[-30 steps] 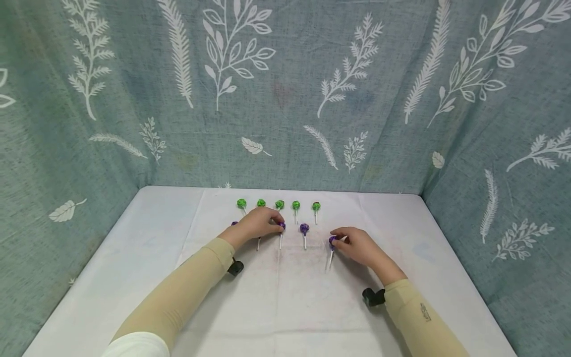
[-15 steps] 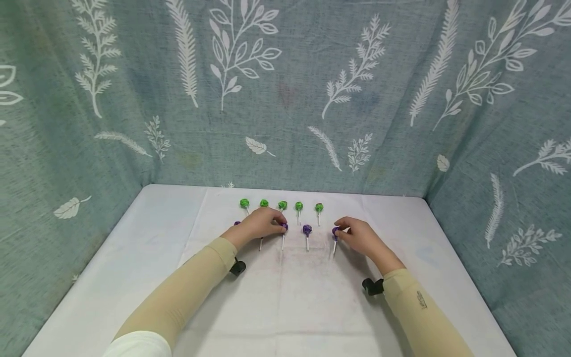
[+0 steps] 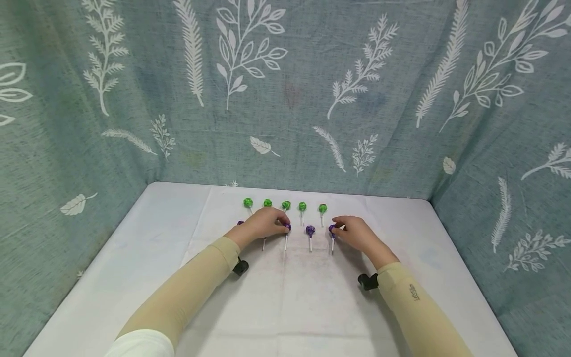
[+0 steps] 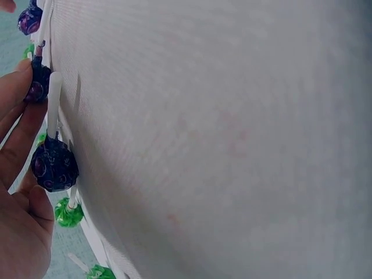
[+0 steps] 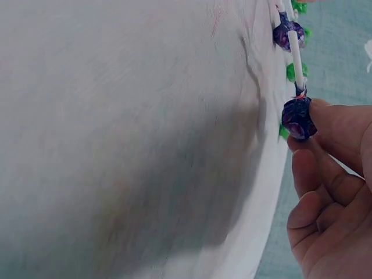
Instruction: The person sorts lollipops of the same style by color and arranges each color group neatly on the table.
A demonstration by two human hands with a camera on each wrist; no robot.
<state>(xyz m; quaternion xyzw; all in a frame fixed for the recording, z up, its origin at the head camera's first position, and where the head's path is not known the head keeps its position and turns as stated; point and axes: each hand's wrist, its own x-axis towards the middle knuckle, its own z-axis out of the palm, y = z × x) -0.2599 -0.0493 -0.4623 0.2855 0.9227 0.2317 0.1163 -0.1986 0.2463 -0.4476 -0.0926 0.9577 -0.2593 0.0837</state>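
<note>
In the head view my left hand (image 3: 265, 224) pinches the head of a purple-wrapped lollipop (image 3: 288, 227) that lies on the white table. My right hand (image 3: 358, 234) holds another purple lollipop (image 5: 299, 118) by its head, between thumb and fingertips, its white stick pointing toward me. Between the hands lies a third purple lollipop (image 3: 310, 230), untouched. One more purple lollipop (image 4: 54, 165) sits under my left palm, mostly hidden from the head view. Past the left wrist the top of another purple lollipop (image 3: 241, 222) peeks out.
Behind the purple row runs a row of several green lollipops (image 3: 302, 206), sticks toward me; my left hand partly covers some sticks. The white table (image 3: 321, 307) ends at a grey-green leaf-patterned curtain (image 3: 290, 124) at the back and both sides.
My right hand has moved its purple lollipop away from me and then left, level with the purple row, its stick now straighter. The left hand keeps its place; the head view has shifted slightly.
</note>
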